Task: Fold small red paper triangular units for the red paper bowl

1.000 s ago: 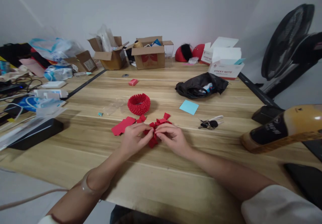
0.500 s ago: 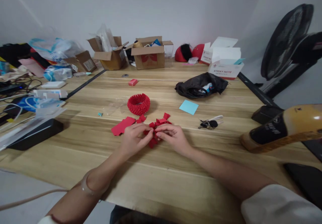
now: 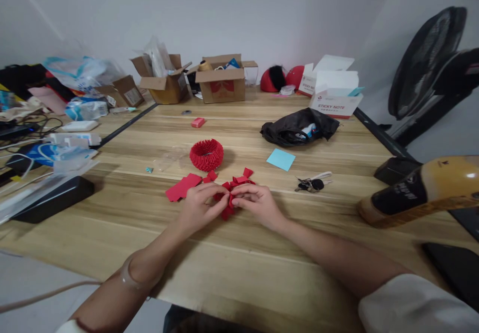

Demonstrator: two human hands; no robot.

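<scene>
Fingertips of my left hand (image 3: 204, 203) and my right hand (image 3: 258, 204) meet over the table, both pinching one small piece of red paper (image 3: 231, 200) between them. Fingers cover part of that piece, so its exact fold cannot be made out. Under and behind the hands lie several loose red paper pieces (image 3: 243, 178). Flat red paper strips (image 3: 182, 187) rest just left of my left hand. Beyond them stands a round, bowl-like ring of folded red paper units (image 3: 206, 155), touched by neither hand.
A light blue paper square (image 3: 281, 159), keys (image 3: 314, 183) and a black plastic bag (image 3: 299, 127) lie to the right. A tilted bottle (image 3: 419, 190) is at far right. Cardboard boxes (image 3: 220, 86) line the back. A black case (image 3: 56, 198) sits left.
Both hands stay in nearly the same place. The red paper piece between the fingertips has turned slightly, and the fingers have shifted a little around it.
</scene>
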